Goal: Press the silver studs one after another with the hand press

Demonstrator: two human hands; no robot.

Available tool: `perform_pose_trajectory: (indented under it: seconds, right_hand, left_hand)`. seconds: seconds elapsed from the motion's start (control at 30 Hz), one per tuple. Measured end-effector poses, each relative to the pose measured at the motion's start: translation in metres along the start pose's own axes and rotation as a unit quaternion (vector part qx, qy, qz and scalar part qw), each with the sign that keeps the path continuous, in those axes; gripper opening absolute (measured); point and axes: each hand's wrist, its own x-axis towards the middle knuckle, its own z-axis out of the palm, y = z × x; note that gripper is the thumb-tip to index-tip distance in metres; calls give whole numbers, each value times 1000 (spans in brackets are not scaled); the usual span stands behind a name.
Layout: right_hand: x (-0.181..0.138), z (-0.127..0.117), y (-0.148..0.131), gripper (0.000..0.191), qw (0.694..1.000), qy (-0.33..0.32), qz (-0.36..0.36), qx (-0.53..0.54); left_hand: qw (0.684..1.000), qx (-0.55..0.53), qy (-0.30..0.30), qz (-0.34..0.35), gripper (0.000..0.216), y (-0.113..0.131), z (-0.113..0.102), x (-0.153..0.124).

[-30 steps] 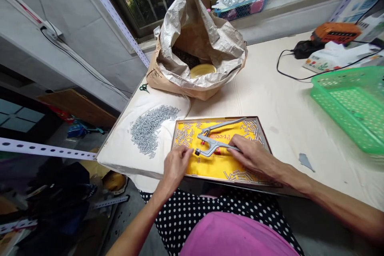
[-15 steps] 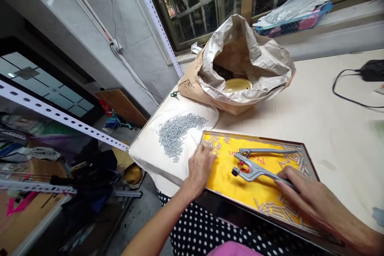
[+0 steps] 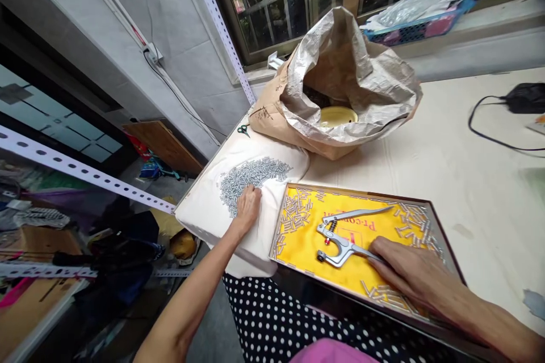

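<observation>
Pieces point(image 3: 412, 216) lie trayed around your right grip point(image 3: 409, 272), clasping pliers point(image 3: 347, 248); at your left grip point(image 3: 248, 207), hold unclear, a pile point(image 3: 255, 172) remains.

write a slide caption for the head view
Left hand at a pile of small silvery pieces on white cloth, right hand gripping a plier-like tool over a yellow-lined tray.

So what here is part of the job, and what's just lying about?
Part of the job, it seems:
pliers, held in the right hand
pile of small metal pieces, with the left hand at it
yellow-bottomed tray, holding more pieces

Probably just lying about:
scissors
blue basket
black cord
paper sack, though I can't be sure
</observation>
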Motion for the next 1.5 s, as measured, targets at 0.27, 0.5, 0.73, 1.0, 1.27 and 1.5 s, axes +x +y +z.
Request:
perform_pose_trajectory:
  seconds: [0.27, 0.5, 0.73, 1.0, 1.27, 1.5]
  right_hand:
    - [9, -9, -12, 25, 997, -62, 28, -19]
    - [24, -15, -21, 15, 993, -88, 34, -73]
    - [24, -15, -20, 19, 996, -62, -33, -51]
    - [27, -2, -9, 13, 997, -47, -45, -53]
    - [30, -3, -13, 18, 995, -78, -3, -63]
    - [31, 5, -6, 19, 997, -61, -14, -46]
  left_hand:
    - [999, -16, -17, 27, 30, -13, -1, 11]
    - [935, -353, -14, -8, 22, 20, -27, -29]
    - [762, -613, -195, -79, 40, 88, -30, -93]
    - [754, -615, -201, -113, 42, 105, -12, -104]
    - [789, -570, -209, -97, 26, 113, -16, -96]
    - [840, -452, -293, -58, 24, 114, -27, -84]
